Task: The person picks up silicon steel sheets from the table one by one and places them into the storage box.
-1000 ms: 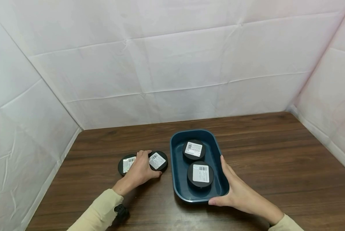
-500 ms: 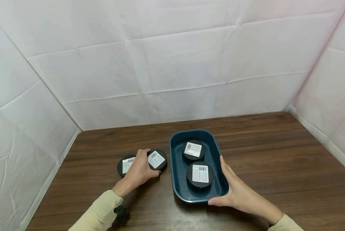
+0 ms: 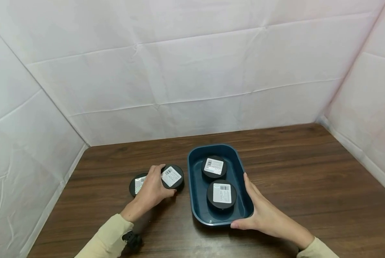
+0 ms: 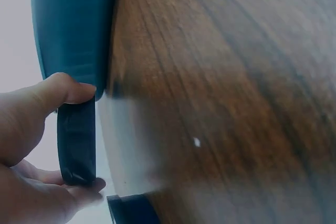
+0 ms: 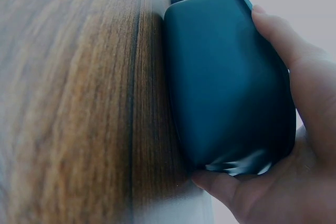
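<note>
My left hand [image 3: 151,191] pinches a flat round black container [image 3: 171,177] with a white barcode label, thumb on the near side and fingers on the far side. In the left wrist view this container [image 4: 77,142] appears raised slightly off the table. Just left of it lies a similar labelled container [image 3: 136,185], partly hidden by the hand. On the right, my right hand [image 3: 262,211] grips the near right corner of a dark blue tray [image 3: 192,204]. Two more labelled black containers, a far one [image 3: 214,167] and a near one [image 3: 221,195], sit inside the tray.
The wooden table [image 3: 295,172] meets a white sheeted wall [image 3: 195,71] at the back. Similar white sheeting stands on the left and right sides. A black watch [image 3: 132,239] is at the left wrist.
The container in my left hand has shifted slightly up and left in the head view, and now appears raised. The whole head view has drifted a little. My right hand keeps its grip on the tray.
</note>
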### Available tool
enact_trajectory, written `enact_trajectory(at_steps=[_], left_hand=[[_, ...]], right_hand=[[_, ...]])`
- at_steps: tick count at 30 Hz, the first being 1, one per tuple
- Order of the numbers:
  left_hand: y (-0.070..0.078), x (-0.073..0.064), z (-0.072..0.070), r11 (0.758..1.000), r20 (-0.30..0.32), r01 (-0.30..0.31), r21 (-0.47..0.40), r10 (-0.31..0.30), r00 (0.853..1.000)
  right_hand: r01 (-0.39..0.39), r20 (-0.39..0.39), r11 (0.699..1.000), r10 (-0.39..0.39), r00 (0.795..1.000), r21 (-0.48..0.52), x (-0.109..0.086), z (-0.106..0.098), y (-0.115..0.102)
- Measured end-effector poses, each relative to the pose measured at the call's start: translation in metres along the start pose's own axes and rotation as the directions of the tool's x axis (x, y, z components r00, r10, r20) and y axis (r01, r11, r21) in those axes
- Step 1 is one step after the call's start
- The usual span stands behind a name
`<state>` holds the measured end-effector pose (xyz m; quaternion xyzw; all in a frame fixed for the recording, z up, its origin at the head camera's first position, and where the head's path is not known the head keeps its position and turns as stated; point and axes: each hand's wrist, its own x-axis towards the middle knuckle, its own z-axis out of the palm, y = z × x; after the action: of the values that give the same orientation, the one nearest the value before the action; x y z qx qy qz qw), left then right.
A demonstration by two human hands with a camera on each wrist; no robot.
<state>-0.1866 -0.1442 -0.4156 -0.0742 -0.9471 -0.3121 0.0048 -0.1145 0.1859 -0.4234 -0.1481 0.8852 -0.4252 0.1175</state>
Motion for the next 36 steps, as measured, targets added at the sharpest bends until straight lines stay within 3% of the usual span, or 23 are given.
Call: enact_trajectory(at_steps=[10,19,36], left_hand=[[0.003,-0.003,-0.004,1.000,-0.026,-0.012,0.007,0.013,1.000],[0.016,-0.010,-0.004,0.999,-0.063,-0.043,-0.008,0.043,0.997],[0.029,-0.017,-0.016,1.000,-0.092,0.005,-0.004,-0.005,0.996]], right_hand=[[0.012,-0.002,1.000,-0.012,1.000,0.000,0.001,0.000,-0.001],[0.006,0.006,1.000,-0.006,1.000,0.015,0.000,-0.001,-0.001],[0.001,0.000,1.000,-0.001,1.000,0.015,-0.001,0.000,-0.001]])
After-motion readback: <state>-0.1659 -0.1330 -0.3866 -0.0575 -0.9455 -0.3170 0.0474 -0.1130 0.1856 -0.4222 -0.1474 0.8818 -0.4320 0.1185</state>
